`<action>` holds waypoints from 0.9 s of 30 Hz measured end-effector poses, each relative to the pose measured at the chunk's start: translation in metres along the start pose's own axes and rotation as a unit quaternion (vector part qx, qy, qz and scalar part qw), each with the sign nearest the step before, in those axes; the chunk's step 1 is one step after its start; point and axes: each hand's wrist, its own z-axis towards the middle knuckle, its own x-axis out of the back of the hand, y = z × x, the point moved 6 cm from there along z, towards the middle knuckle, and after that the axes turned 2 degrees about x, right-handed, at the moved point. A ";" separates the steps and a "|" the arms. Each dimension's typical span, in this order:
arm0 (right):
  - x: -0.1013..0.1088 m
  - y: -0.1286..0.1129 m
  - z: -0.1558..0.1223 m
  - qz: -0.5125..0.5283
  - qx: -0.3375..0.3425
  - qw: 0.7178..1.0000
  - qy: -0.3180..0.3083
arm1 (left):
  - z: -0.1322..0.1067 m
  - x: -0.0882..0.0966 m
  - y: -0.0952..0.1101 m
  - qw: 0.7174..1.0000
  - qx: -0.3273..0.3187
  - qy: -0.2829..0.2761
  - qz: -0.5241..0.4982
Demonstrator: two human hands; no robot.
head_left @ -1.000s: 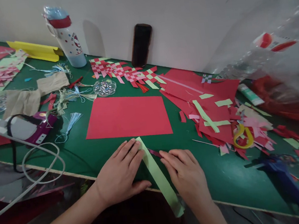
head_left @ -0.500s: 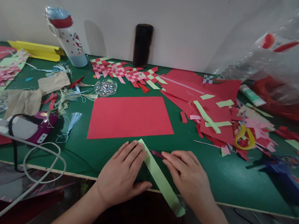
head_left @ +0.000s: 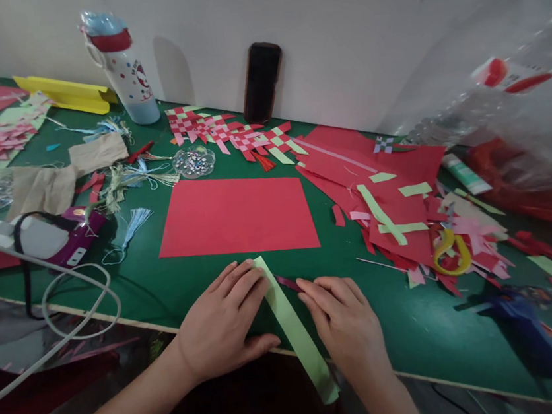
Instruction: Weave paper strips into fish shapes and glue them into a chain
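Note:
My left hand (head_left: 227, 325) lies flat on the table's near edge, fingers stretched out and together, the fingertips pressing the upper left side of a pale green paper strip (head_left: 298, 337). The strip slants down to the right, and its lower end hangs past the table edge. In my right hand (head_left: 346, 322) a slim purple blade-like tool (head_left: 287, 283) is pinched between thumb and fingers. Its tip points at the strip's right edge near the top; whether they touch I cannot tell. Just beyond both hands lies a red paper sheet (head_left: 237, 215).
Yellow-handled scissors (head_left: 451, 253) lie among paper scraps on the right, near a blue glue gun (head_left: 532, 330). At the back stand a water bottle (head_left: 124, 71) and a phone (head_left: 262, 82) leaning on the wall. Tassels (head_left: 133, 228) and a white cable (head_left: 71, 270) are on the left.
The purple tool and my right hand have shifted very slightly to the left. My left hand stays in place on the strip; the view itself moved a little.

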 end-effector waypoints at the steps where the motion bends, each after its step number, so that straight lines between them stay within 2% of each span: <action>1: 0.001 0.000 0.000 -0.001 -0.001 1.000 0.002 | 0.000 0.000 0.000 1.000 -0.001 0.000 0.000; 10: -0.006 -0.004 0.006 -0.004 0.002 1.000 -0.012 | 0.000 0.001 0.001 1.000 0.001 0.010 -0.008; 27: -0.006 -0.005 0.011 -0.014 -0.005 1.000 -0.007 | 0.001 0.000 -0.001 1.000 0.009 0.008 -0.022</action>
